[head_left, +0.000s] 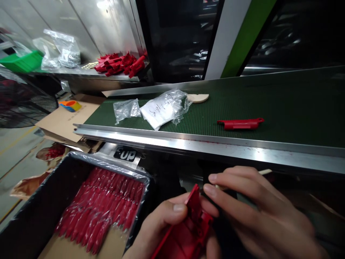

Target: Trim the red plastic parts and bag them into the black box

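The left hand (157, 225) has its grip closed on an open, hollow red plastic part (183, 235), at the bottom centre; the thumb presses on its edge, and the other fingers support it from the far side and below. The right hand (265, 212) holds a thin pale stick (265, 172) in its fingers, grip closed, and the fingertips are just beside the upper end of the part.

Beyond both hands runs the metal edge (188, 140) of a green ribbed belt (291, 115). On the belt lie a similar red piece (241, 124), clear plastic bags (164, 108) and a cream half-round piece (198, 98). To the left, the rim of a black tub (138, 212) with wrapped red pieces (99, 205) stands near the left hand. Between this rim and the right hand, the room is narrow.
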### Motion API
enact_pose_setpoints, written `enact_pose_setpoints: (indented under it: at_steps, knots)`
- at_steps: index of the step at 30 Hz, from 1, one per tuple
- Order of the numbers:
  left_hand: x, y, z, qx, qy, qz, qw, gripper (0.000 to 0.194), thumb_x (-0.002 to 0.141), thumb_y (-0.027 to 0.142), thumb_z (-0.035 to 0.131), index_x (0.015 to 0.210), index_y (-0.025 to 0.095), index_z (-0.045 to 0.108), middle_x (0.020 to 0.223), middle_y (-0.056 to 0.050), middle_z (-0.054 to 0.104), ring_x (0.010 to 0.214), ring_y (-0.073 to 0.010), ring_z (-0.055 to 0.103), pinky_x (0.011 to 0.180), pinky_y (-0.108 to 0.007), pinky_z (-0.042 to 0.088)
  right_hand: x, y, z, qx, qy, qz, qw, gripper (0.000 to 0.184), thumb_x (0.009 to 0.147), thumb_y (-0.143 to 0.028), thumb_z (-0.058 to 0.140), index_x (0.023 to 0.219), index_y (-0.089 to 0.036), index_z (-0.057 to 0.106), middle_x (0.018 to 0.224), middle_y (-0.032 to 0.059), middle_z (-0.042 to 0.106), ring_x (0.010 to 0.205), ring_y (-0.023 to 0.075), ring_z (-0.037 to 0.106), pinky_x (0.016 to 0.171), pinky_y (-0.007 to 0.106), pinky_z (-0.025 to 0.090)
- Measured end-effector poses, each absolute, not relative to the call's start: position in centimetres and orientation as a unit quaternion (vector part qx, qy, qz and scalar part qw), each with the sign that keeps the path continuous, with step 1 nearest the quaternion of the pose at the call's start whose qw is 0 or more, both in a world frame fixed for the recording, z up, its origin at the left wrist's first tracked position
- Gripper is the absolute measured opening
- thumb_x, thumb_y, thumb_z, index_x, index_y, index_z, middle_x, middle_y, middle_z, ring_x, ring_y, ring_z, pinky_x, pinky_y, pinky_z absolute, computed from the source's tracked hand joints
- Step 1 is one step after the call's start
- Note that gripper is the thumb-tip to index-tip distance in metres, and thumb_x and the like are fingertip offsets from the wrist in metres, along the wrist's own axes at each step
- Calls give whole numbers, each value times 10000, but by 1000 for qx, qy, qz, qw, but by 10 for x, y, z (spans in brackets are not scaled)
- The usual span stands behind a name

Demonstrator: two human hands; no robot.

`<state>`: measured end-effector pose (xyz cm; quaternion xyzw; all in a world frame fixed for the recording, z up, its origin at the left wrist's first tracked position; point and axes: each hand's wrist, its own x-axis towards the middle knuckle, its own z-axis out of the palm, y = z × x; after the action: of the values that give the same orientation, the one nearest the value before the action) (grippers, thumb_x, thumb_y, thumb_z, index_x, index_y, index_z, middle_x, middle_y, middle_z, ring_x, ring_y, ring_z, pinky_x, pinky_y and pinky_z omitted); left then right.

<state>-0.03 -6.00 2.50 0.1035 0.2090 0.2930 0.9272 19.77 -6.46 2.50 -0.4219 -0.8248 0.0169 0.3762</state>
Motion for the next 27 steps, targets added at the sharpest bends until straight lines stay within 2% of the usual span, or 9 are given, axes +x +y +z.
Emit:
enact_pose_setpoints:
  at_steps: [5,10,13,16,22,24,27]
  knots:
    - [0,-58,34,104,241,278,924,360,827,409,606,950,85,704,653,-83,640,511,-108,541,484,-180,381,199,-64,25,-408,-834,14,371,389,864,23,499,1159,-187,642,1104,45,653,1048,191,584,849,315,512]
    - [-4,-61,27,69,217,284,931,358,860,341,543,986,58,723,723,-93,659,583,-118,617,567,-184,448,204,-61,28,-387,-846,-3,367,359,869,21,518,1153,-162,636,1116,72,636,1091,226,552,894,364,478]
    - [-6,-59,25,76,220,277,932,363,815,340,604,979,42,730,767,-99,667,601,-118,618,593,-188,462,205,-60,28,-378,-851,-5,363,373,859,36,515,1163,-145,633,1115,86,630,1093,239,540,907,378,469]
    - [-7,-54,32,97,251,244,932,338,797,321,622,957,46,737,712,-88,656,615,-124,602,605,-194,446,207,-61,24,-376,-853,-6,362,381,852,40,517,1158,-149,644,1119,84,632,1088,239,544,906,381,472]
    - [-9,-52,36,102,273,221,931,324,780,328,604,925,74,744,659,-74,655,543,-101,580,557,-170,407,216,-68,14,-351,-882,3,313,519,865,-28,551,1362,-173,532,1264,92,559,1165,277,503,964,453,457]
    - [-9,-56,30,105,280,200,933,365,753,352,610,913,53,746,647,-81,645,530,-93,567,531,-154,396,219,-67,17,-363,-876,-3,318,539,868,-31,553,1388,-161,498,1263,95,537,1168,263,498,982,432,444]
    - [-10,-61,24,112,295,168,934,399,716,361,646,911,25,743,664,-97,645,552,-87,574,526,-133,397,220,-65,26,-432,-825,-14,364,539,868,11,541,1374,-170,503,1201,85,538,1127,196,530,959,331,443]
